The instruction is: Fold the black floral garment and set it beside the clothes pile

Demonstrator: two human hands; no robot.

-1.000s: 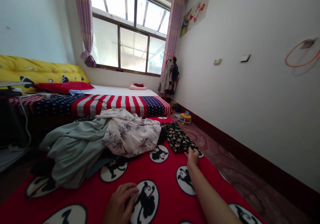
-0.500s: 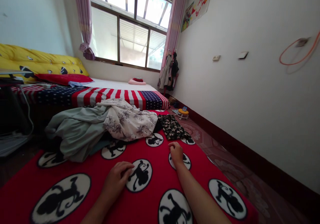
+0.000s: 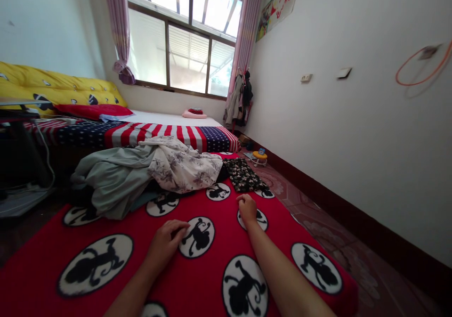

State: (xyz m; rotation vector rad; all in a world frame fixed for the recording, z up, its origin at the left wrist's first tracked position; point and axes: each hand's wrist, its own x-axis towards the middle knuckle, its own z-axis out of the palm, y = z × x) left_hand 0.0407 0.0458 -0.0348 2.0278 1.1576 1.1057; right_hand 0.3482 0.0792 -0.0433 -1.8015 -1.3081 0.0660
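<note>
A red blanket printed with black monkeys in white circles spreads out below me. My left hand rests on it with the fingers slightly curled, touching the edge of a monkey circle and holding nothing. My right hand sits farther forward on the blanket, its fingers curled in and nothing visible in them. Just beyond it lies a black floral cloth, a short way from my fingers. To its left, a white floral garment lies heaped on a pale green garment.
Behind the blanket stands a bed with a stars-and-stripes sheet, a red pillow and a yellow bolster. A small yellow stool stands on the tiled floor by the white wall. Dark furniture stands at far left.
My right hand has drawn back from the black floral cloth onto the blanket. My left hand has shifted forward across it, and the whole view has tilted slightly.
</note>
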